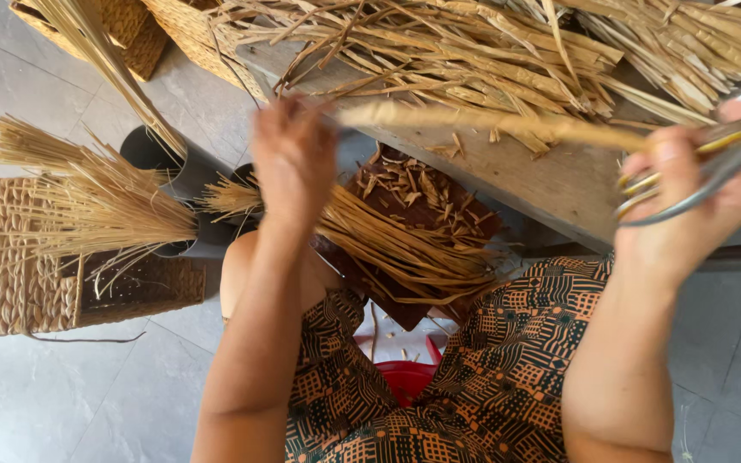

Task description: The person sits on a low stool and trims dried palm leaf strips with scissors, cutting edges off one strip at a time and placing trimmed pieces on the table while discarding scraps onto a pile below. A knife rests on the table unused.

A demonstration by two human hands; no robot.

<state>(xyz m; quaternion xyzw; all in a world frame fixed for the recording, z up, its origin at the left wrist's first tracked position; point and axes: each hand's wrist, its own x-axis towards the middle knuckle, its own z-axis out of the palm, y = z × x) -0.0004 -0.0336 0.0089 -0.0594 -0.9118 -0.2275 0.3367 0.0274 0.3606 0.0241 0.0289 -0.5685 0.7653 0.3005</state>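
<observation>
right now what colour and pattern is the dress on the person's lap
Orange and black, in a geometric patchwork print; the dress shows in the head view, the only one.

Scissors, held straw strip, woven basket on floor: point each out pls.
scissors (705, 176): head view, on the metal handle loop in the right hand.
straw strip (473, 122): head view, mid-length between both hands.
woven basket (10, 266): head view, on its left woven wall.

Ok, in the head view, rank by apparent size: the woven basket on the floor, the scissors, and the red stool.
1. Woven basket, largest by far.
2. Scissors in the right hand; blurred, so their extent is rough.
3. Red stool, but clothing hides most of it, so its rank against the scissors is unsure.
</observation>
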